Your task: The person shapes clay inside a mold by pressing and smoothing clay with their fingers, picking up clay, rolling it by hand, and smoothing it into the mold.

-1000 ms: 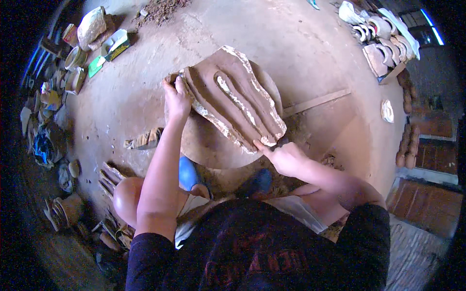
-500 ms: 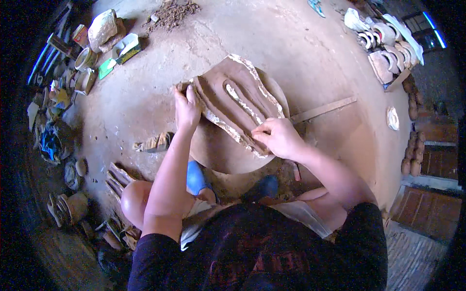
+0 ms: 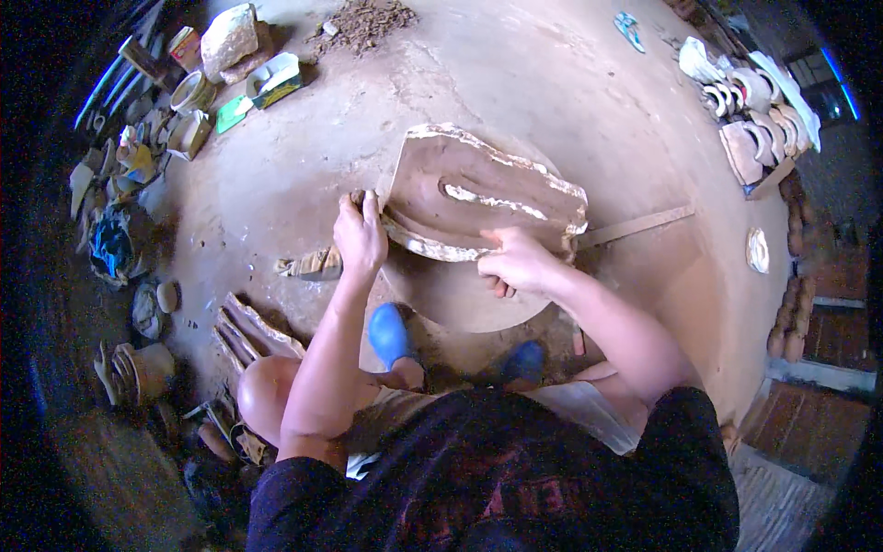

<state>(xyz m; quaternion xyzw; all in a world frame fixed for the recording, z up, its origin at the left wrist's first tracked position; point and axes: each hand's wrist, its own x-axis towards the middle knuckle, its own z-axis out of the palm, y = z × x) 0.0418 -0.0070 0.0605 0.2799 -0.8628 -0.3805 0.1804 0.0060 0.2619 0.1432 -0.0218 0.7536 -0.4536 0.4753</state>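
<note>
A plaster mould (image 3: 430, 247) with a rough white rim lies on a round board (image 3: 460, 299) in front of me. Brown clay (image 3: 418, 175) lines its hollow, and a white ridge (image 3: 497, 202) runs down the middle. My right hand (image 3: 522, 261) grips the mould's near rim, thumb side over the edge and the other fingers curled below it. Just off the mould's left corner is my left hand (image 3: 361, 232), closed, with a small dark lump of clay (image 3: 357, 197) showing between thumb and fingers.
A flat wooden strip (image 3: 639, 226) sticks out right of the board. Left of my arm lie a cloth-like bundle (image 3: 313, 265) and another mould piece (image 3: 258, 329). Boxes (image 3: 273, 81) and a pale block (image 3: 230, 44) stand far left; curved pieces (image 3: 759, 133) are stacked far right.
The mould has turned on the board, its narrow end swinging from near me to the right. My right hand has shifted from inside the hollow to the near rim. The left hand has come off its edge.
</note>
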